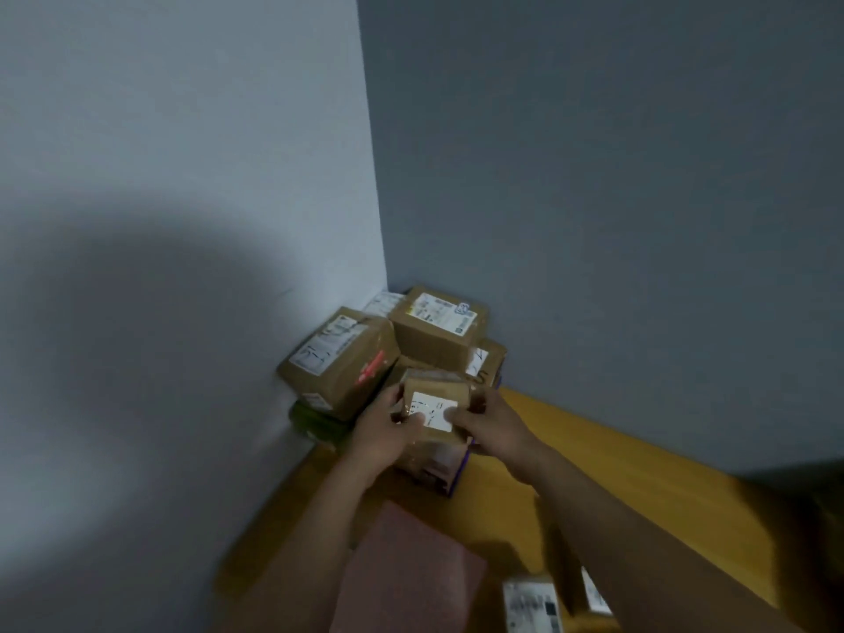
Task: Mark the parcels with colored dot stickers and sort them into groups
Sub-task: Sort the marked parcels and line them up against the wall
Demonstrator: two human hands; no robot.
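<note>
Where cardboard boxes crowd, both hands grip a small rectangular parcel (434,411).

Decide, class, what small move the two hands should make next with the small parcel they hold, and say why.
Probably lift the small parcel clear of the corner pile and draw it toward the wooden table. The left hand and right hand grip its opposite sides, its white label faces up, and no coloured dot shows on it.

Head view, looking down, close above hands (388,431)
</note>
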